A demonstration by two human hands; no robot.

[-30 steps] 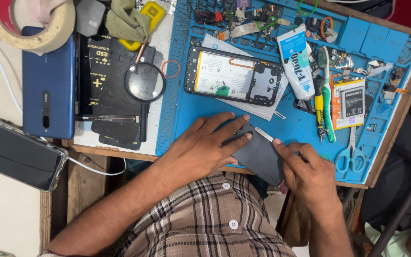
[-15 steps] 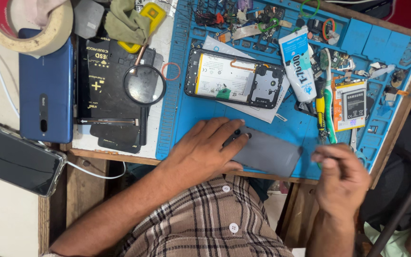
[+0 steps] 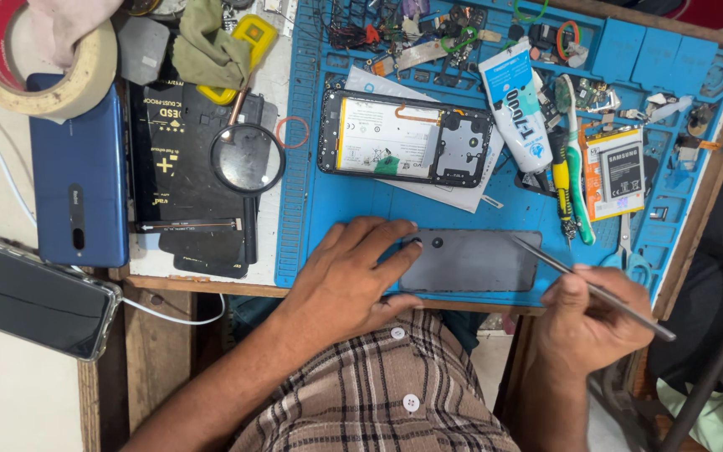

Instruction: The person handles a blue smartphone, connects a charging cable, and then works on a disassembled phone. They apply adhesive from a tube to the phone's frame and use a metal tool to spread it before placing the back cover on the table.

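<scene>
The grey phone back cover (image 3: 470, 261) now lies flat along the near edge of the blue work mat (image 3: 336, 209); a second ago it was tilted up between both hands. The left hand (image 3: 353, 276) presses its left end, fingers spread, no closed grip. The right hand (image 3: 583, 322) has come off the cover and pinches slim metal tweezers (image 3: 596, 289), tips hovering over the cover's right end. So the prying looks paused. Beyond it sits the opened phone (image 3: 405, 138), a glue tube (image 3: 516, 109), a toothbrush (image 3: 575, 167). Bare mat between cover and phone leaves some room; the surface edge runs just under the cover.
</scene>
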